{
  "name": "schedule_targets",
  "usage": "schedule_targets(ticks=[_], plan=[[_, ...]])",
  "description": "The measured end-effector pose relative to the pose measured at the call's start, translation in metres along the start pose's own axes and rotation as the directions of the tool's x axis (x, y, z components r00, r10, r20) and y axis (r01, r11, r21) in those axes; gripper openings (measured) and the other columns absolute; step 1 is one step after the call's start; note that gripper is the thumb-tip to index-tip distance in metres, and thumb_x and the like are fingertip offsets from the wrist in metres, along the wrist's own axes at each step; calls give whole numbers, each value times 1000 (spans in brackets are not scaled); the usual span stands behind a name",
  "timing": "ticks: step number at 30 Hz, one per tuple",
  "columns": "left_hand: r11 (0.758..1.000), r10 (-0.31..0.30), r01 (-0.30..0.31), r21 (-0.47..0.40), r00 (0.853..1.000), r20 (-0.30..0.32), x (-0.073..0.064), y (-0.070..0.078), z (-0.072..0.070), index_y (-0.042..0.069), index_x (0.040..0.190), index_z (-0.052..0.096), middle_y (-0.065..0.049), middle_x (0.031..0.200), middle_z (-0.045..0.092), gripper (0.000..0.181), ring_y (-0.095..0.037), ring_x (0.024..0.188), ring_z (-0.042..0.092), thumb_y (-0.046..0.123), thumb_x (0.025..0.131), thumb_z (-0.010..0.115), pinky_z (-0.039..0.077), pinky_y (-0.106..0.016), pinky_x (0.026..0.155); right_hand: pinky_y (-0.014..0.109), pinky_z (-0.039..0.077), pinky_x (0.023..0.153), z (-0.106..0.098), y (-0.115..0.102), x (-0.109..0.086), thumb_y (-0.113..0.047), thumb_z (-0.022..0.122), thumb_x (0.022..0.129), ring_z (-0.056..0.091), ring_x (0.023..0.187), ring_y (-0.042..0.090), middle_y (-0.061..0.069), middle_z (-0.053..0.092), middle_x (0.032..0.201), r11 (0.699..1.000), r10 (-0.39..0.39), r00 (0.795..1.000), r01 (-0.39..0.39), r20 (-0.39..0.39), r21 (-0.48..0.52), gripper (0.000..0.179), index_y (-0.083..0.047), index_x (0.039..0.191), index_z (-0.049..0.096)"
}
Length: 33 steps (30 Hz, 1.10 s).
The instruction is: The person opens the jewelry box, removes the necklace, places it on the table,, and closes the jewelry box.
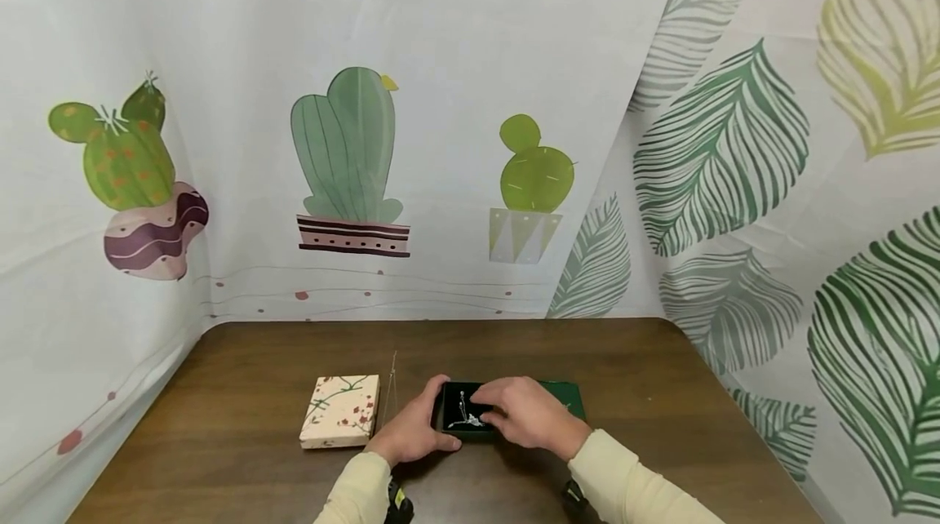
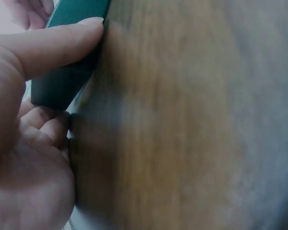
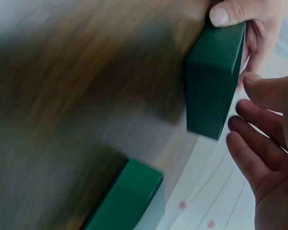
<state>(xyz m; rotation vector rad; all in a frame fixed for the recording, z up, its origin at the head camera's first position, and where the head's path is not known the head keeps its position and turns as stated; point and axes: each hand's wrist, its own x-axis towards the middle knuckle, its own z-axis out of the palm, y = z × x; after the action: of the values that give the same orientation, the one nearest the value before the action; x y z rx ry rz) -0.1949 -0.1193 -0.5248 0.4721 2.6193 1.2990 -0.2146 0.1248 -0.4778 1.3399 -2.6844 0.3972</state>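
Observation:
A green jewelry box [image 1: 473, 432] with a dark lining sits on the table, open side up. Inside it lies a silver necklace [image 1: 472, 419], a thin chain with a pendant. My left hand [image 1: 414, 426] grips the box from its left end, thumb along the near side and fingers round the far side. Over the right part of the box hovers my right hand [image 1: 527, 411], its bent fingers close above the lining. In the right wrist view its thumb [image 3: 269, 92] and fingers stand apart with nothing between them. A green lid [image 1: 561, 397] lies just right of the box, partly behind the right hand.
To the left lies a cream box [image 1: 341, 412] with a floral print. A thin chain [image 1: 392, 381] runs between it and my left hand. The wooden table [image 1: 242, 393] ends at a printed cloth [image 1: 448, 287] at the back.

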Motion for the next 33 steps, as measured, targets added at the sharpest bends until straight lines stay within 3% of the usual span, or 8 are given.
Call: schedule_targets(ticks=[8,17,25,33], plan=[[1000,-7,7,-11,1000,8,1,-4,-1,9,157,30,-18,134,62,102,-26,113,61,24,77,91,48,-47,98,25,60,86,7,-11,17,-13,77,94,73,98,3,-11,79,105,984,-125,989,134,84,-118,17,-21,108,80],[1000,-8,8,-19,1000,7,-1,1,-1,7,157,31,-20,136,61,102,-28,113,60,22,76,91,48,-47,97,20,59,80,10,-16,25,-8,78,90,70,89,1,-11,77,93,954,-147,978,180,149,-242,17,-22,101,79],[1000,13,-13,1,1000,-4,1,1,0,7,155,33,-19,134,62,101,-27,110,60,21,74,92,48,-45,94,19,58,81,15,-15,27,-4,78,85,67,85,0,-9,73,88,948,-159,978,190,137,-256,20,-20,97,79],[1000,6,-6,-13,1000,-1,1,0,1,8,156,32,-20,135,61,101,-27,110,60,21,75,92,48,-48,95,21,58,83,17,-11,28,-1,75,87,68,88,4,-4,74,91,973,-138,987,152,87,-175,19,-17,96,78]])
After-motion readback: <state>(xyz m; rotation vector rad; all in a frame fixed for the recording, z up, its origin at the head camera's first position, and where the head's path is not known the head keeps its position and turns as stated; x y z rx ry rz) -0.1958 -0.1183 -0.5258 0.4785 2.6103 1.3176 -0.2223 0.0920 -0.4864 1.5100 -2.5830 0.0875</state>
